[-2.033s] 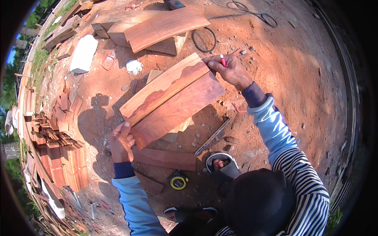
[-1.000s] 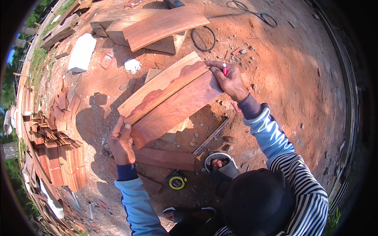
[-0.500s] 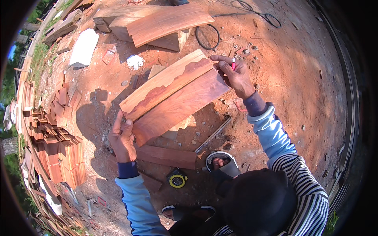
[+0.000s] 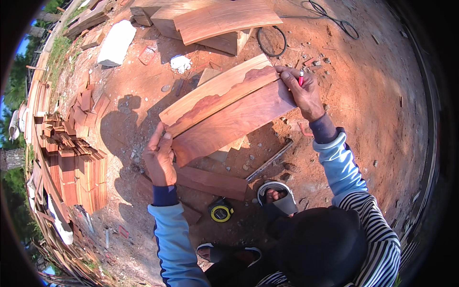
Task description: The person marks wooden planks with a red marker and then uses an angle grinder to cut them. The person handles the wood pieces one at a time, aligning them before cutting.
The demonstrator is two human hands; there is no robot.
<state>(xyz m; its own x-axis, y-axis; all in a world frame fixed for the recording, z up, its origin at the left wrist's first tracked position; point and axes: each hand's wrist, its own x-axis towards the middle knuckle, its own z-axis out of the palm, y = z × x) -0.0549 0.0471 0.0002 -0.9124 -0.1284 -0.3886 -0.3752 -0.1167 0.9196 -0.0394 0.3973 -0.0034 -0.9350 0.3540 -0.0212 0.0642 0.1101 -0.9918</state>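
Observation:
Two thin wooden boards are held side by side: a pale one [image 4: 201, 100] with an irregular dark-red streak and a reddish one [image 4: 229, 119] along its lower edge. My left hand [image 4: 160, 158] grips both at their left ends, thumb near the seam. My right hand [image 4: 305, 93] pinches their upper-right ends, with a red pencil [image 4: 300, 79] upright between its fingers. Below the boards, partly hidden, lie wood blocks [image 4: 208, 76]. A dark reddish plank [image 4: 210, 184] and a yellow-and-black tape measure [image 4: 220, 213] lie on the ground near my sandalled feet [image 4: 274, 196].
Large timber blocks with a board [image 4: 224, 19] on top sit at the top, beside a black cable [image 4: 271, 48]. A white block [image 4: 116, 43] and crumpled white material [image 4: 180, 63] lie upper left. Stacked cut pieces [image 4: 79, 177] stand at left. A long thin strip [image 4: 270, 161] lies lower right.
The held boards and both hands have shifted slightly up and to the right in the view, while the surroundings have also slid rightward. Both hands keep their hold.

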